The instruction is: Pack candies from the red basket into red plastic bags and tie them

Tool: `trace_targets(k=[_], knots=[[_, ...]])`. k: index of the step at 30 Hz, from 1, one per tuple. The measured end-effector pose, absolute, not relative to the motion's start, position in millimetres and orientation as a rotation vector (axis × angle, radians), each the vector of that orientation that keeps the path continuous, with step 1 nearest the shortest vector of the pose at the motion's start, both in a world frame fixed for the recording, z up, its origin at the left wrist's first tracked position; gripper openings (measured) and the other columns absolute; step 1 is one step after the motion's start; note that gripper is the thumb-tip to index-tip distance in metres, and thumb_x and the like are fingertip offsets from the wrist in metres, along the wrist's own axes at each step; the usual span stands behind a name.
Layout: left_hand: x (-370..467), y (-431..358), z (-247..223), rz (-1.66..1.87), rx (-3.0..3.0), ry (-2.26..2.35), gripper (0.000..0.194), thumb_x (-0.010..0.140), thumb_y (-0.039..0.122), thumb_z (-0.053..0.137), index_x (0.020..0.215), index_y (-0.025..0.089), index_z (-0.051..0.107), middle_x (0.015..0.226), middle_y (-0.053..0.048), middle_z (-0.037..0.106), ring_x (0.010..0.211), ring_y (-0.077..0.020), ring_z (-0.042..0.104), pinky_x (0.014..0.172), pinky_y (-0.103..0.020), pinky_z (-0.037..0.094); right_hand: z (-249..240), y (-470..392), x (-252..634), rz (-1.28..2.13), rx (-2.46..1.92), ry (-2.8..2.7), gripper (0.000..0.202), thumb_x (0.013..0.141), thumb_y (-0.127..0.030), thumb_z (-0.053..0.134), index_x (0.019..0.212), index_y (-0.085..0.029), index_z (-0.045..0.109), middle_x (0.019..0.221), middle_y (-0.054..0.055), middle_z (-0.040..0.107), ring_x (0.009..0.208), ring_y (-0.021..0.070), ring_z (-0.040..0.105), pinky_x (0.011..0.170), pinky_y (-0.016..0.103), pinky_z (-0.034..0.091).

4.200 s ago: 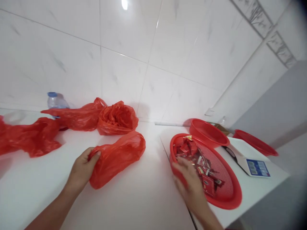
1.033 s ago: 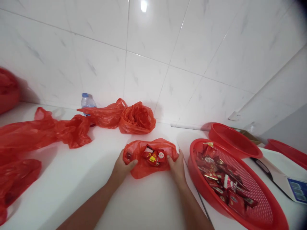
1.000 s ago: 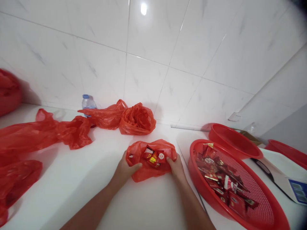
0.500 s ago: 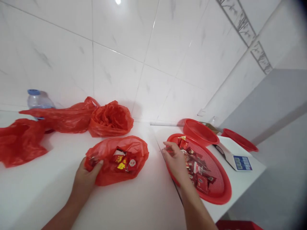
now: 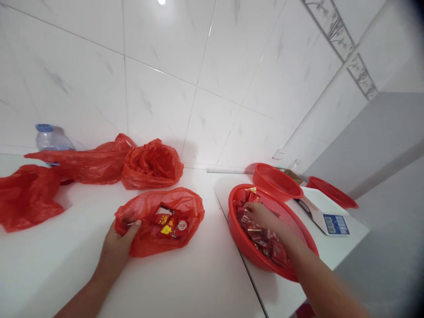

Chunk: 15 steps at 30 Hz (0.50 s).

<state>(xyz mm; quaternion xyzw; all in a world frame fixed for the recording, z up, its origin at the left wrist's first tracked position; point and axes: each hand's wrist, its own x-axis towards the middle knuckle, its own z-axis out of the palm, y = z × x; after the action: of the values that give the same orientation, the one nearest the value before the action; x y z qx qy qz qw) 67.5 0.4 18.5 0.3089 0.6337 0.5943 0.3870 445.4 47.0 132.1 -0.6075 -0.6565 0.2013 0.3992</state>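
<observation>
My left hand [image 5: 118,243] grips the left edge of a red plastic bag [image 5: 142,247], thumb on the outside and fingers inside its mouth. The bag lies open on the white table, with several small red wrapped packets [image 5: 168,220] in it, some with yellow print. Reaching into a round red plastic basket [image 5: 251,258] on the right, my right hand [image 5: 260,214] has its fingers bunched down among the packets [image 5: 265,243]. Its fingertips are partly hidden, and what they hold cannot be made out.
More red bags [image 5: 150,165] lie along the tiled wall, near a clear bottle [image 5: 46,139] with a blue cap. Behind the basket stand a red basin [image 5: 280,183], a white scale [image 5: 326,212] and another red tray [image 5: 331,192]. A seam crosses the table beside the basket.
My right hand has moved right and further into the basket, from its left rim to among the packets. The basket has tilted, showing more of its near side. My left hand keeps its grip.
</observation>
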Motion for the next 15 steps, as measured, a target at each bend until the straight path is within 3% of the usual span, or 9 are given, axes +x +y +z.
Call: trace_targets(k=[6, 8, 10, 15], knots=[[67.5, 4.1, 11.1, 1.547, 0.763, 1.526, 0.048, 0.067, 0.046, 0.07, 0.107, 0.02, 0.059, 0.088, -0.002, 0.068, 0.077, -0.0207, 0.064, 0.062, -0.026, 0.052, 141.5, 50.7, 472.3, 0.408, -1.707, -1.797, 0.009, 0.064, -0.018, 0.063, 0.056, -0.021, 0.058, 0.051, -0.004, 0.056, 0.048, 0.0129, 0.045, 0.049, 0.024, 0.031], [68.8, 5.7, 9.2, 1.581, 0.763, 1.485, 0.049, 0.066, 0.044, 0.071, 0.107, 0.019, 0.059, 0.091, -0.004, 0.068, 0.077, -0.0208, 0.064, 0.063, -0.028, 0.052, 139.9, 44.8, 469.9, 0.314, -1.66, -1.704, 0.002, 0.069, -0.024, 0.063, 0.07, -0.022, 0.063, 0.059, -0.004, 0.059, 0.052, 0.0141, 0.049, 0.051, 0.024, 0.035], [70.2, 6.3, 8.7, 1.612, 0.776, 1.476, 0.05, 0.065, 0.043, 0.072, 0.106, 0.017, 0.059, 0.093, -0.006, 0.067, 0.078, -0.0217, 0.064, 0.065, -0.029, 0.053, 139.2, 37.3, 454.0, 0.301, -1.563, -1.615, 0.016, 0.072, -0.029, 0.064, 0.086, -0.023, 0.065, 0.067, -0.003, 0.063, 0.059, 0.0153, 0.054, 0.056, 0.025, 0.04], [72.1, 2.9, 9.7, 1.683, 0.833, 1.427, 0.05, 0.064, 0.043, 0.072, 0.104, 0.016, 0.059, 0.094, -0.007, 0.067, 0.082, -0.0227, 0.064, 0.069, -0.03, 0.052, 132.0, 23.2, 367.0, 0.664, -1.25, -1.508, 0.022, 0.071, -0.032, 0.068, 0.089, -0.021, 0.062, 0.074, -0.001, 0.063, 0.066, 0.0162, 0.056, 0.061, 0.025, 0.044]])
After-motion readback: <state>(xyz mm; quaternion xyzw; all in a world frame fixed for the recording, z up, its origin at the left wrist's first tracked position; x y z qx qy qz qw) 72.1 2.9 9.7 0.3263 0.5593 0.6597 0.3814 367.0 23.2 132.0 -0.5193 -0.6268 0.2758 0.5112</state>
